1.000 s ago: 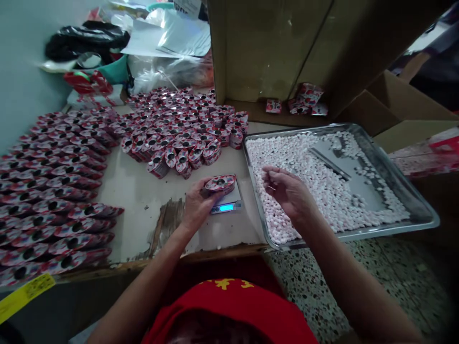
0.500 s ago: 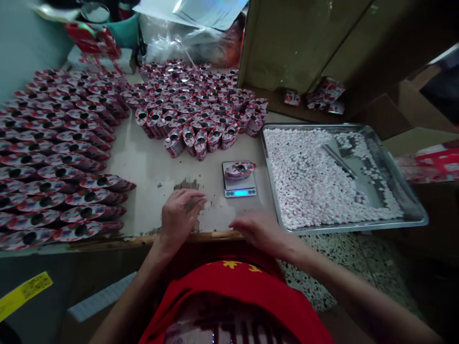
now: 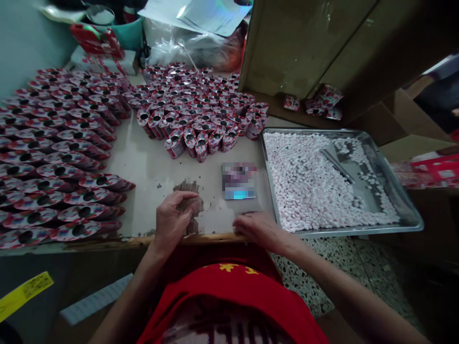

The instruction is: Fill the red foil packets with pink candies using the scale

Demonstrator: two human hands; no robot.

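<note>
My left hand [image 3: 175,217] rests at the table's front edge, over a worn dark patch [image 3: 190,191] of the tabletop. Its fingers curve loosely, with a gap between thumb and forefinger and nothing seen in it. Near the same edge lies my right hand [image 3: 258,228], loosely bent and palm down; its underside is hidden. Beyond it stands a small digital scale [image 3: 229,195] with a lit blue display. On the scale is a red-and-white pouch [image 3: 237,172]; this area is pixelated now. To the right, a metal tray [image 3: 412,222] holds many small white candy-like pieces [image 3: 301,181].
Rows of open-topped pouches [image 3: 43,184] fill the table's left side, with another group [image 3: 201,122] at the back. A metal scoop-like tool [image 3: 337,165] lies in the tray. A large cardboard box [image 3: 287,48] stands behind, with several small packets [image 3: 324,100] in it.
My left hand has shifted slightly left, and its thumb and forefinger look a little farther apart. My right hand stays near the table edge. The view has tilted slightly; the pouch remains on the scale.
</note>
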